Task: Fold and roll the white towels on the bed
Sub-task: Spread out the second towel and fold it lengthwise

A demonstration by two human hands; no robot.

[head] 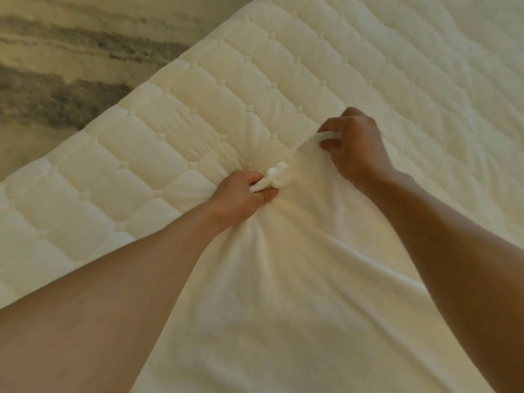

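Note:
A white towel (283, 293) hangs spread between my arms, above the quilted bed (158, 137). My left hand (241, 194) grips a bunched part of the towel's top edge in its fist. To the right and a little farther away, my right hand (354, 148) pinches the same edge between thumb and curled fingers. The short stretch of cloth between the two hands is slack and creased. The towel's lower part runs out of the bottom of the view.
The bed's corner edge runs diagonally from lower left to top middle. Beyond it at the upper left lies a floor or rug (56, 66) with grey and beige streaks. More quilted mattress extends to the right.

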